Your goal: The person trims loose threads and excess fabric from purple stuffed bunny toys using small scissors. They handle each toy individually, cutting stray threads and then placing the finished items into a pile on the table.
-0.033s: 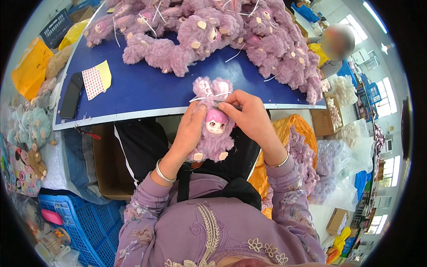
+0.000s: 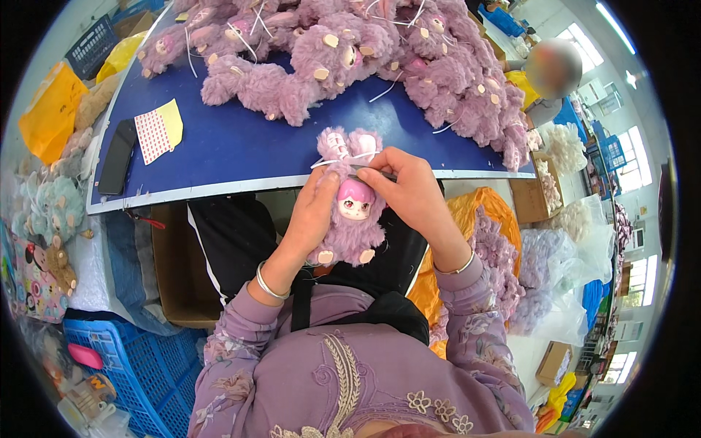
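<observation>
A fluffy mauve plush doll point(image 2: 343, 237) with bunny ears, a pink-haired plastic face and pale feet is held upright in front of me at the table's near edge. My left hand point(image 2: 314, 208) wraps its side, thumb pressed on the fur beside the face. Around the base of the ears runs a white tie point(image 2: 359, 158) with loose ends sticking out. Just below that tie, my right hand point(image 2: 409, 190) is closed in a pinch at the top of the head. Something thin and greyish shows at its fingertips, too small to name.
Similar mauve plush dolls point(image 2: 467, 80) lie heaped across the far side of the blue table point(image 2: 219, 157), several with white ties. At left are a black phone point(image 2: 117, 157) and a sticker sheet point(image 2: 153, 135). Below stand a blue crate point(image 2: 139, 365) and an orange bag point(image 2: 500, 204). Another person sits far right.
</observation>
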Demonstrator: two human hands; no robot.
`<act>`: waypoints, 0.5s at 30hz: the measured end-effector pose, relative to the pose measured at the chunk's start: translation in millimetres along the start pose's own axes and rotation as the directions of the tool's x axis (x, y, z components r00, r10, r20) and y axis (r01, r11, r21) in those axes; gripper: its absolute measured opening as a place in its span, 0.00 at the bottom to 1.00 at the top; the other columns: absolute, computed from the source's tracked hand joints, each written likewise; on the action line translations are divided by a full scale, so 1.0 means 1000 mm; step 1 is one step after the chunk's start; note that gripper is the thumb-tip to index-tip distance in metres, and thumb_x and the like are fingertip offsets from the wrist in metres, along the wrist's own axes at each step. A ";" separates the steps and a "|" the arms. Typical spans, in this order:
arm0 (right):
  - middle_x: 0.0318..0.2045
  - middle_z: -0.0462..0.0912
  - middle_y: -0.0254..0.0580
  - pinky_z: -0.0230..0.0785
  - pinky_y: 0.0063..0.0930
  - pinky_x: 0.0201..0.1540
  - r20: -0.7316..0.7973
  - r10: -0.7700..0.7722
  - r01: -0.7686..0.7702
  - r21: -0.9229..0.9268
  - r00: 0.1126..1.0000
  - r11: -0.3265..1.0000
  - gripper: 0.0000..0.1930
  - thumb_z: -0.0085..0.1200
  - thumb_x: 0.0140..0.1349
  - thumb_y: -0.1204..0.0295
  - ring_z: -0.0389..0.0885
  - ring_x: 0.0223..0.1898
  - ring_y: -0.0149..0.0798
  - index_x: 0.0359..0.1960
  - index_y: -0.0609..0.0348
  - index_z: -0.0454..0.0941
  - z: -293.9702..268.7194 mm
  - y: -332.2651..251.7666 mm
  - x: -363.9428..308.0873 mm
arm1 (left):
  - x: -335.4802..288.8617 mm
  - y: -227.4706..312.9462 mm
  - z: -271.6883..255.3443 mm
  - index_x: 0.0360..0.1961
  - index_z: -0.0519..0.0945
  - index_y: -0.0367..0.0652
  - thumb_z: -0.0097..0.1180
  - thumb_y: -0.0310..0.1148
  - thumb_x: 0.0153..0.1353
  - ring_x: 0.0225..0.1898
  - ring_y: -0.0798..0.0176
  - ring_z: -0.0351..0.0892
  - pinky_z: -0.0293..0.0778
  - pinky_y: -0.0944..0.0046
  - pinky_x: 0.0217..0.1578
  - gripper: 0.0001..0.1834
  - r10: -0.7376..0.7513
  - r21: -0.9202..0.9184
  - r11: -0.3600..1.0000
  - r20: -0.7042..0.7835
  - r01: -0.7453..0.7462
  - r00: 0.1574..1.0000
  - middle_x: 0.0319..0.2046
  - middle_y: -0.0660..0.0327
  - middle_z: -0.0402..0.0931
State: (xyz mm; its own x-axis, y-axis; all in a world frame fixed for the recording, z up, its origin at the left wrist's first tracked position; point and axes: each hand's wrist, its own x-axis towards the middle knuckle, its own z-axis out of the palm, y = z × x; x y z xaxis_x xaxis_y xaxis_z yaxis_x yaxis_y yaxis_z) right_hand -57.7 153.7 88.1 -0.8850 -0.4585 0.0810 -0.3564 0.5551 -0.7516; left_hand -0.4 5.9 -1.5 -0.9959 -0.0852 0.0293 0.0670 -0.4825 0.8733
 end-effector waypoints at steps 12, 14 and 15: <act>0.24 0.78 0.29 0.67 0.20 0.29 -0.052 -0.080 0.080 0.007 0.995 0.997 0.11 0.61 0.60 0.68 0.75 0.25 0.26 0.32 0.66 0.79 0.008 0.006 0.001 | 0.001 -0.002 -0.004 0.55 0.70 0.35 0.41 0.37 0.71 0.45 0.72 0.71 0.68 0.70 0.48 0.19 0.026 0.020 0.999 0.001 -0.026 1.000 0.45 0.61 0.73; 0.23 0.77 0.28 0.66 0.19 0.27 0.054 0.072 -0.083 0.248 0.996 0.965 0.11 0.61 0.60 0.68 0.73 0.24 0.24 0.32 0.65 0.79 0.005 0.008 0.003 | 0.001 0.001 -0.004 0.55 0.70 0.35 0.41 0.37 0.71 0.44 0.72 0.71 0.68 0.70 0.48 0.19 0.036 0.001 0.999 0.013 -0.036 0.999 0.44 0.61 0.73; 0.22 0.77 0.28 0.65 0.18 0.26 0.119 0.135 -0.169 0.356 0.984 0.919 0.11 0.61 0.60 0.67 0.72 0.23 0.24 0.32 0.64 0.79 0.002 0.009 0.005 | 0.001 0.003 -0.003 0.55 0.70 0.35 0.41 0.37 0.71 0.44 0.72 0.71 0.68 0.70 0.48 0.18 0.035 -0.019 0.999 0.019 -0.035 0.999 0.44 0.61 0.73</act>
State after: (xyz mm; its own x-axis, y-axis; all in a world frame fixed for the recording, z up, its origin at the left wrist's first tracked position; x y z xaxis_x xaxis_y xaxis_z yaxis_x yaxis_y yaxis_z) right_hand -64.9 155.0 80.0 -0.8830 -0.4587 -0.0994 -0.0715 0.3409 -0.9374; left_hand -0.8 1.8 0.1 -0.9939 -0.0859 0.0692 0.1029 -0.4960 0.8622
